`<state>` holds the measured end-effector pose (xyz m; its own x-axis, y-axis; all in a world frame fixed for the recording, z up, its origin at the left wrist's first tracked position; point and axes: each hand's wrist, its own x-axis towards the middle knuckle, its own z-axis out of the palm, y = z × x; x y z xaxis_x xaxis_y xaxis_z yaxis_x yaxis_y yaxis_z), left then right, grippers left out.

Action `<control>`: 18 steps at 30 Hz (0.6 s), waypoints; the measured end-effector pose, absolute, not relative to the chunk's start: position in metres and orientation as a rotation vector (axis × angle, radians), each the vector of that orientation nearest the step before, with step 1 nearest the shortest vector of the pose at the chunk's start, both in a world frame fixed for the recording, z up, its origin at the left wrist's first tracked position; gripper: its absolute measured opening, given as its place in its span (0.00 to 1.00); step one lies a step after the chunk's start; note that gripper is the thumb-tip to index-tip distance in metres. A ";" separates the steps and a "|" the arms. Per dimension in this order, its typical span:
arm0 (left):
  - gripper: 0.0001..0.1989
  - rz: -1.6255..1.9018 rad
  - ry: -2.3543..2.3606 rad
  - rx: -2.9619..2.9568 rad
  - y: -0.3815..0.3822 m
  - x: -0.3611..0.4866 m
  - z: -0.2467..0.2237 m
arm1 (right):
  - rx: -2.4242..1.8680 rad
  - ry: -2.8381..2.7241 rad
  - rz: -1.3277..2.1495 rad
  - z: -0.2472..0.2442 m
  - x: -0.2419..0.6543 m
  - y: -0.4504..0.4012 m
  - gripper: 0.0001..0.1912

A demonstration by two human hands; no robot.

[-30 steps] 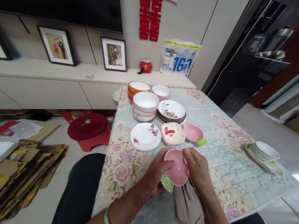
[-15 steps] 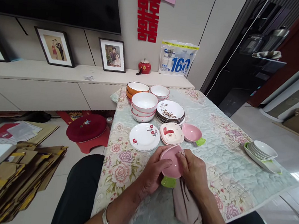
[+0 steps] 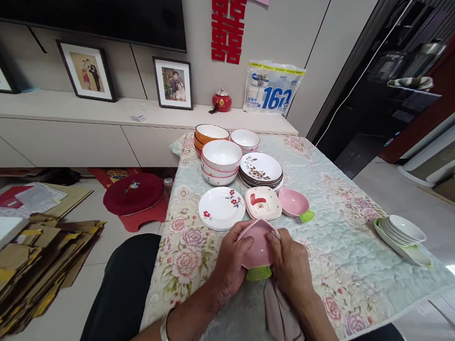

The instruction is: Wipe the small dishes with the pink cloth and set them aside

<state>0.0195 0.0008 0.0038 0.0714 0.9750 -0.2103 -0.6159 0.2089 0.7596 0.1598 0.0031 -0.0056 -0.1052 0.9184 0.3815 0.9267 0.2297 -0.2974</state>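
A small pink bowl (image 3: 258,246) with a green leaf-shaped handle is tilted toward me over the near part of the table. My left hand (image 3: 229,265) is closed on its left side, thumb over the rim. On the right side, my right hand (image 3: 293,262) pinches a greyish-brown cloth (image 3: 280,318) against the rim, and the cloth hangs below the fingers. Just beyond lie a cream square dish (image 3: 264,205) with a red pattern and a second pink bowl (image 3: 293,202) with a leaf handle. White flowered plates (image 3: 221,207) are stacked to the left.
Farther back stand stacked white bowls (image 3: 221,156), orange bowls (image 3: 211,133) and brown-patterned plates (image 3: 261,166). Small white dishes (image 3: 406,228) sit on a long dish near the right edge. A red stool (image 3: 135,195) and flattened cardboard (image 3: 32,274) are left of the floral-covered table (image 3: 189,262).
The pink bowl has turned slightly and tipped in my hands, and my left thumb has drawn back toward its rim. My right hand and the cloth remain at its right side.
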 end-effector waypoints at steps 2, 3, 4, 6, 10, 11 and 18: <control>0.18 1.318 0.781 0.542 0.000 0.019 0.004 | -1.687 -2.013 0.082 -0.002 0.158 0.002 0.20; 0.18 1.327 0.772 0.533 0.000 0.019 0.004 | -1.698 -1.997 0.147 -0.001 0.157 0.002 0.18; 0.18 1.331 0.767 0.521 0.000 0.018 0.005 | -1.713 -1.980 0.212 0.000 0.156 0.002 0.17; 0.19 1.317 0.765 0.499 0.001 0.018 0.006 | -1.747 -1.949 0.289 0.001 0.156 0.002 0.16; 0.21 1.218 0.760 0.522 0.001 0.018 0.009 | -1.770 -1.950 0.119 0.000 0.164 0.004 0.15; 0.21 1.190 0.776 0.551 0.001 0.018 0.009 | -1.741 -1.977 0.053 0.000 0.166 0.004 0.15; 0.16 1.164 1.019 0.823 0.003 0.021 -0.006 | -1.479 -2.129 -0.190 0.005 0.171 0.003 0.12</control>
<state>0.0209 0.0028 -0.0058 0.0797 0.9758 -0.2035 -0.3307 0.2184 0.9181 0.1711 0.0028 0.0054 -0.2557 0.8275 0.4999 0.9030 0.3891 -0.1822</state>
